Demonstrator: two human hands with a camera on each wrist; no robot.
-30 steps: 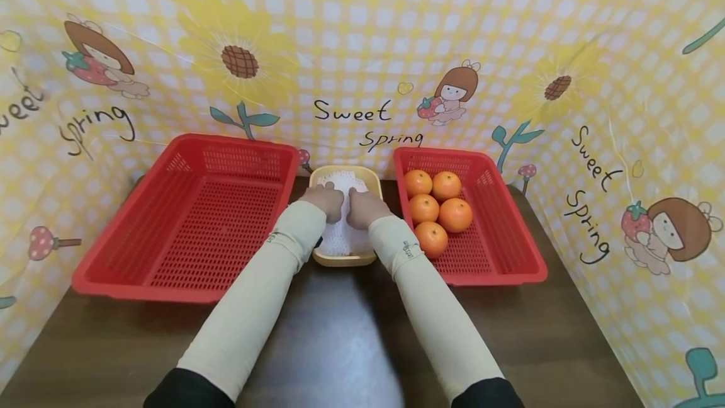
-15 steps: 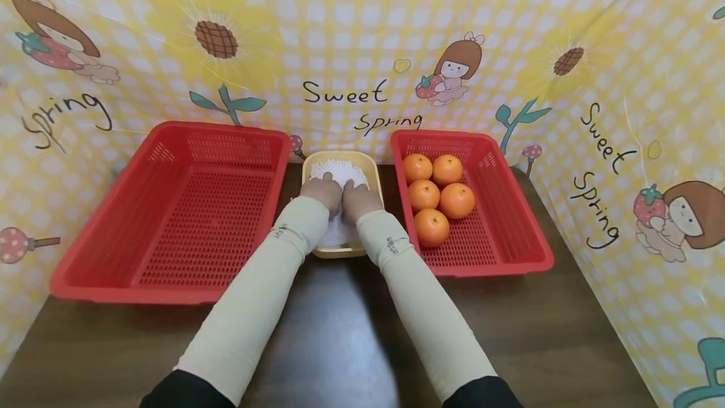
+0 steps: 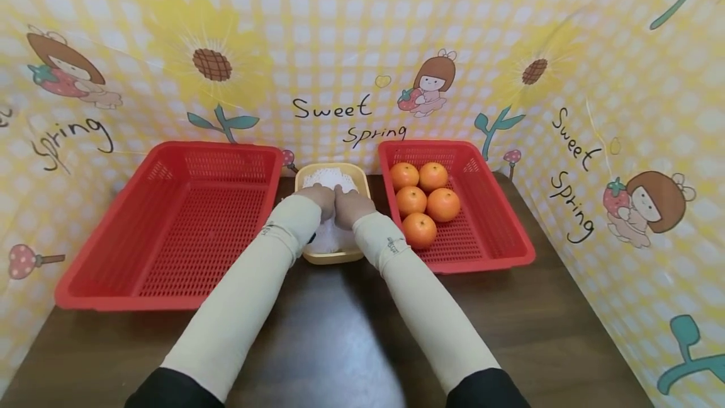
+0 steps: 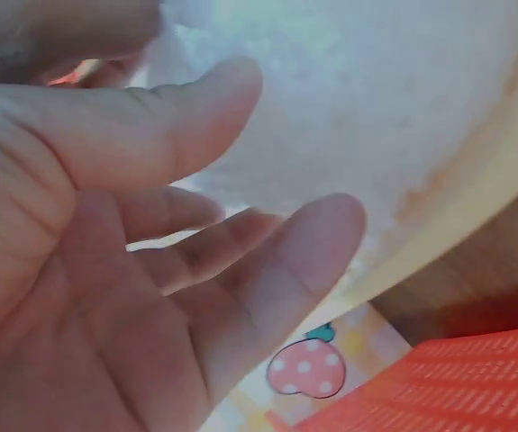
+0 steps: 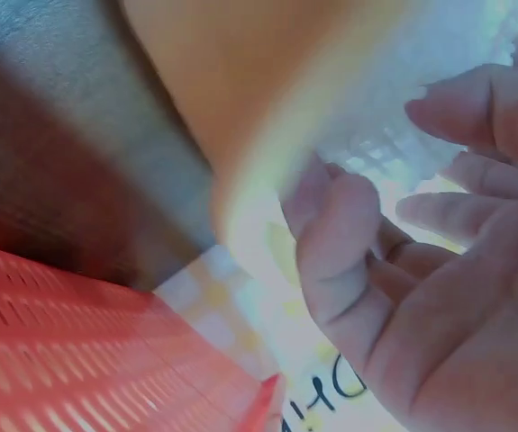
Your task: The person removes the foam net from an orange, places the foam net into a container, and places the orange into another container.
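Note:
White foam fruit nets [image 3: 328, 176] lie in a small pale yellow basket [image 3: 334, 257] between two red baskets. Both hands are over them, side by side and close together in the head view. In the left wrist view my left hand [image 4: 141, 261] has its thumb and index finger apart, with white foam behind the fingertips. My right hand [image 5: 457, 261] has loosely bent fingers. White netting [image 5: 385, 148] shows between its thumb and index finger, right at the fingertips. From the head, the backs of the hands hide the fingertips.
On the left stands a large red basket [image 3: 175, 302]. A smaller red basket [image 3: 481, 263] on the right holds several oranges [image 3: 419, 230]. All stand on a dark wooden table [image 3: 323, 332], with a yellow checked cloth [image 3: 328, 36] rising behind and at the sides.
My two hands have drawn closer together over the foam nets, and the gap between them has narrowed. The head view has shifted a little. Baskets and oranges stay in place.

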